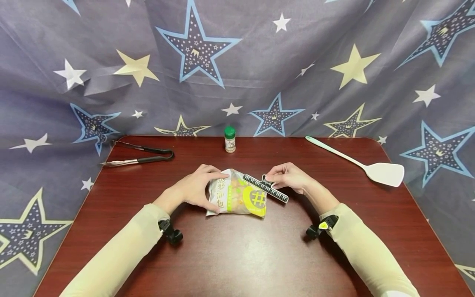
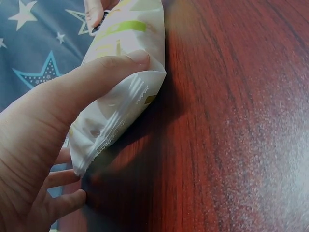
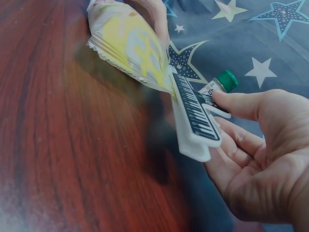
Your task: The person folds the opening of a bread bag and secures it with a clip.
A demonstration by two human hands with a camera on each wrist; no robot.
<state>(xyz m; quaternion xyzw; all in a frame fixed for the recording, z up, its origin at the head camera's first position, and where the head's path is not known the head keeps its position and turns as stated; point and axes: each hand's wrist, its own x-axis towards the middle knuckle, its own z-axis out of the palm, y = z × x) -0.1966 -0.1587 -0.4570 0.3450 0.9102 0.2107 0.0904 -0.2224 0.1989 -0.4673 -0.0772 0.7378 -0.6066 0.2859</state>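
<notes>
A white, yellow and green packaged bread bag (image 1: 237, 194) lies on the table between the hands. My left hand (image 1: 194, 186) grips its left end, the thumb along the near side and the fingers over the far side; in the left wrist view the thumb presses the wrapper (image 2: 113, 92) near its crimped end. Between thumb and fingers, my right hand (image 1: 289, 177) pinches the handle of a bag clip (image 1: 265, 188) printed with piano keys. The clip slants across the bag's upper right corner. In the right wrist view the clip (image 3: 195, 113) meets the bag's corner (image 3: 161, 82); how far it covers that corner is unclear.
Black-handled tongs (image 1: 142, 156) lie at the back left of the dark red table (image 1: 237, 255). A green-capped seasoning bottle (image 1: 230, 141) stands at the back middle. Toward the right edge lies a white spatula (image 1: 382, 172). A star-patterned cloth (image 1: 237, 90) hangs behind the table.
</notes>
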